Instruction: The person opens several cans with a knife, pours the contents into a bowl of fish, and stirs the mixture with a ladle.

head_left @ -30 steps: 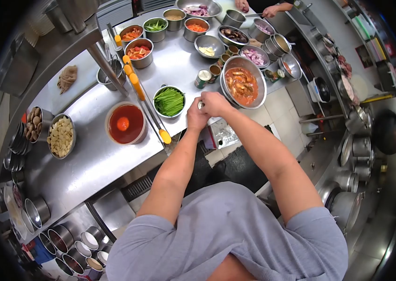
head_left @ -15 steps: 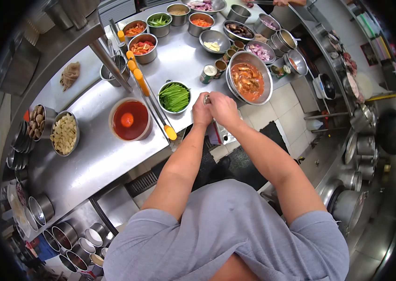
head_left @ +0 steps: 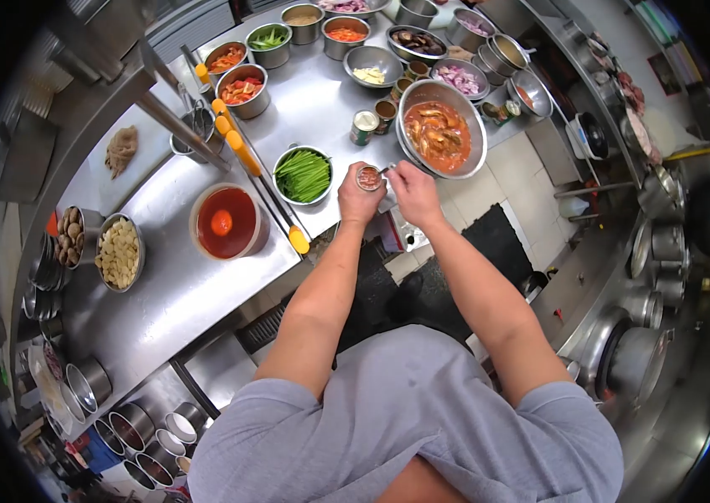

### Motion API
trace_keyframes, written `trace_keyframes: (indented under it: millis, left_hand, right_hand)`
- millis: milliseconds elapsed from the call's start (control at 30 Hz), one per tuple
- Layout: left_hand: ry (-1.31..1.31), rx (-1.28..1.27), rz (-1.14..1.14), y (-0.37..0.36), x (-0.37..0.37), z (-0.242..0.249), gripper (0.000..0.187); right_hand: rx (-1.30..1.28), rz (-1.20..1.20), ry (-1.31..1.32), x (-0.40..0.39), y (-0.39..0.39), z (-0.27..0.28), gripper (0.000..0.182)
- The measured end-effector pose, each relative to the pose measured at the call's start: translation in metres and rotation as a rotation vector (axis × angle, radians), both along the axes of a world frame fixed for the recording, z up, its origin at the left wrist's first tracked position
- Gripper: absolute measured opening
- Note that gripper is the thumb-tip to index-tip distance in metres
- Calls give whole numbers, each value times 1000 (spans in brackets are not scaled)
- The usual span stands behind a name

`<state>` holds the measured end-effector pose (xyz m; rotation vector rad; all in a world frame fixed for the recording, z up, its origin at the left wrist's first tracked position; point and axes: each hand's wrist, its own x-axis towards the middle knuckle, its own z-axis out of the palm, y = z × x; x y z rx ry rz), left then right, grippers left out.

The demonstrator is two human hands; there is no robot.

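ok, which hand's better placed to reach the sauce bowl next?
Right, probably: the right hand is nearer the sauce bowl, though it grips a slim item; the left hand holds a can.

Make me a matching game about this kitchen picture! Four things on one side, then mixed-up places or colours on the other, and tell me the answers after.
Things:
1. Small can
2. Long strips in a round metal bowl
3. Wide bowl of sauce
4. Tub of red liquid

Places or colours:
A. Farthest right of the four in the picture
B. Left of the yellow handles in the picture
C. In the person's left hand
D. Bright green

Right pairs: 1-C, 2-D, 3-A, 4-B.
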<state>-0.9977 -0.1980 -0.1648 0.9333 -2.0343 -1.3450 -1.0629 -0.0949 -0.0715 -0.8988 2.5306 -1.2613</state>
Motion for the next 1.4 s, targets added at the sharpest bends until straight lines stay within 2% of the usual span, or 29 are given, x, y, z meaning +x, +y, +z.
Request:
trace_keyframes:
  millis: [67,133,267,333,400,467,533,567,600,667,700,733,800,867,933,1067,1167,1300,1333,1400]
  left_hand:
    - [36,32,30,1,-1,-3,52]
    - [45,50,15,2,1,3,58]
    - [14,-3,4,3,3,7,64]
    - [22,-2,30,6,4,8,68]
    - [49,-69,9,7,8,3,87]
    - [41,-127,21,15,18,3,95]
    - [158,-58,56,32,28,-6,91]
    - [178,-18,116,42,37,-18,84]
    - [203,20,180,57,44,-25,77]
    - [70,136,166,97,60,-21,57]
    - [41,185,58,123,58,-14,46]
    - [12,234,-51,153,46,-3,36]
    - [-7,512,-228,211,6,24,27]
    - [91,799,-239,256,-44,67,29]
    - [135,780,-409,269,-82,75,30]
    - [84,777,-507,272,-133,87,27]
    - [84,916,-588,271,-150,97,23]
    - [111,979,-730,276,-185,103,23]
    - [107,982,-756,279,-196,102,23]
    - [91,972,-699,288,-215,104,24]
  right_hand:
    - [-19,138,81,-1,6,9,23]
    - [-41,140,133,-1,21,10,22]
    - [-13,99,74,-2,71,2,19]
    - [37,23,-78,-7,108,-7,18]
    - [12,12,-69,-21,151,-23,16]
    - [-14,4,-61,-37,191,-44,15]
    - [-79,-106,-42,-52,230,-66,17]
    - [-11,-93,-34,-59,249,-75,28]
    - [-24,-88,-33,-64,263,-72,28]
    - [-121,-55,-519,-71,285,-59,38]
    - [-172,12,-604,-75,295,-55,45]
    - [-184,18,-614,-79,303,-52,45]
    - [-269,169,-692,-89,312,-42,45]
    - [-306,232,-725,-98,316,-23,44]
    - [-371,308,-776,-110,318,-13,43]
    - [-358,256,-725,-145,332,-11,40]
    - [-349,341,-542,-164,343,-4,34]
    - [-366,250,-486,-173,354,0,36]
    - [-440,204,-533,-176,356,-1,37]
    - [-519,140,-574,-184,367,-2,37]
